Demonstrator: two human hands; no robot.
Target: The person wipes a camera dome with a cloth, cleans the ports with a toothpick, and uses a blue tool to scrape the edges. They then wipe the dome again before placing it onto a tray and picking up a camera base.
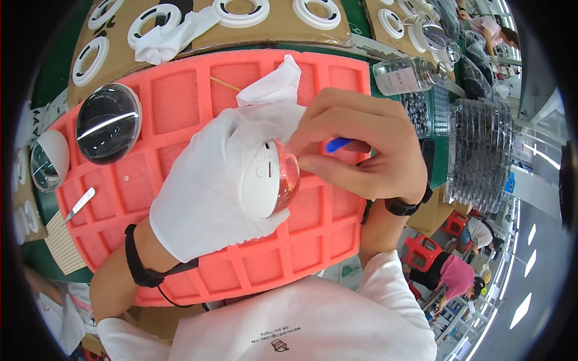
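My left hand (201, 180), in a white glove, is wrapped round a white camera-like housing (257, 191) with slots and small round marks on its face. A clear dome (289, 180) at its right side shows the red tray through it. My bare right hand (373, 141) is closed in a pinch at the dome's upper edge. A blue-ended tool (339, 144) shows between its fingers; its tip is hidden. Beyond the left hand, a white cloth (274, 84) lies by a thin wooden stick (226, 83).
Under my hands is a red foam tray (174, 105) with square pockets. Dark domes (108, 123), tweezers (80, 203) and a white ring (150, 24) on cardboard lie around. At right are a glass jar (400, 76) and stacked clear trays (481, 150). Other people work farther right.
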